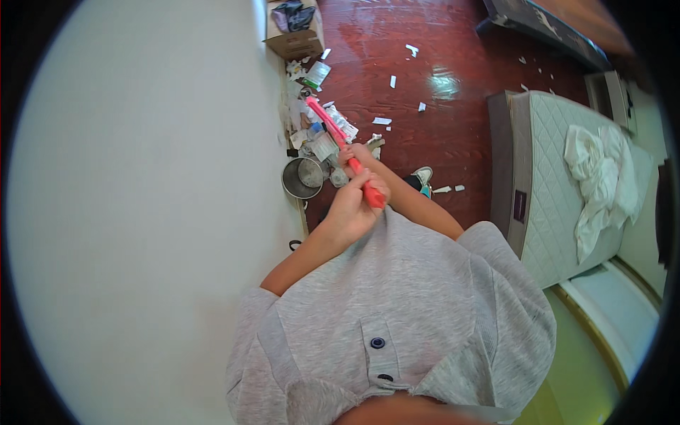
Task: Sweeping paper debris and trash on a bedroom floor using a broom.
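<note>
Both hands are wrapped around a long pink-red handle (332,126), which slants down and away over a litter heap on the floor. My left hand (355,204) grips it close to its near end. Farther down the shaft is my right hand (357,155), its fingers curled round it. What kind of tool it is cannot be made out, as its far end blends into the heap. Beneath it lie crumpled papers, wrappers and flattened packets (323,146) along the wall. A round metal bin (302,178) stands beside the heap, with something pale inside.
A white wall (159,159) rises on the left. At the far end of the heap is an open cardboard box (297,43) with a dark plastic bag on it. Paper scraps (381,121) dot the red wood floor (451,138). A mattress (552,159) with white cloth stands right.
</note>
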Motion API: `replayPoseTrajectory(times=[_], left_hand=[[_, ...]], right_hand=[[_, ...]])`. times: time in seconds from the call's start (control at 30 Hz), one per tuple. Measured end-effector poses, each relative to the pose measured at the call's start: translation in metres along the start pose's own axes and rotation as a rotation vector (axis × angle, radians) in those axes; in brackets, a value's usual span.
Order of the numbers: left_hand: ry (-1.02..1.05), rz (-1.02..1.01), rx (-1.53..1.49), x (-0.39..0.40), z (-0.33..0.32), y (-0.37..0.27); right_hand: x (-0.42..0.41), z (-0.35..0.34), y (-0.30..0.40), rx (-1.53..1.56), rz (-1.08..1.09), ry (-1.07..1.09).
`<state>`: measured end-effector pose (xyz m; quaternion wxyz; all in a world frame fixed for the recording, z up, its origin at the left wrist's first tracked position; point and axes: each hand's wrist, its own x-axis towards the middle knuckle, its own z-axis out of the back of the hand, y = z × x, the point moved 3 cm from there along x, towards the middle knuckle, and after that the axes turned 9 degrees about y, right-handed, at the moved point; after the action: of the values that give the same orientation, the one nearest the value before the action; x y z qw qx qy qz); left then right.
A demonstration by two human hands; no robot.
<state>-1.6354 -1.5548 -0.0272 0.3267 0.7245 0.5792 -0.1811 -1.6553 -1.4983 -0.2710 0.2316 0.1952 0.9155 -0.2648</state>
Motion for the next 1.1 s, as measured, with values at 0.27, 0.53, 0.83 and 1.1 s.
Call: replayPoseTrajectory(times=[0.27, 0.53, 0.83, 1.1], left_hand=[[0.147, 0.374, 0.091, 0.018, -0.003, 0.017], [0.075, 0.250, -0.383, 0.151, 0.094, -0.008], [0.099, 0.093, -0.404, 0.090, 0.054, -0.028], [-0.150, 0.175, 0.439, 0.062, -0.015, 0.074]], right_hand=[[-0.097, -0.035, 0.056, 0.080, 0.141, -0.042], [-0.049, 0.067, 0.174, -0.152, 0.477, -0.406], [-0.008, 0.038, 0.105, -0.287, 0.191, -0.290], [-0.092, -0.041, 0.050, 0.267, -0.093, 0.225]])
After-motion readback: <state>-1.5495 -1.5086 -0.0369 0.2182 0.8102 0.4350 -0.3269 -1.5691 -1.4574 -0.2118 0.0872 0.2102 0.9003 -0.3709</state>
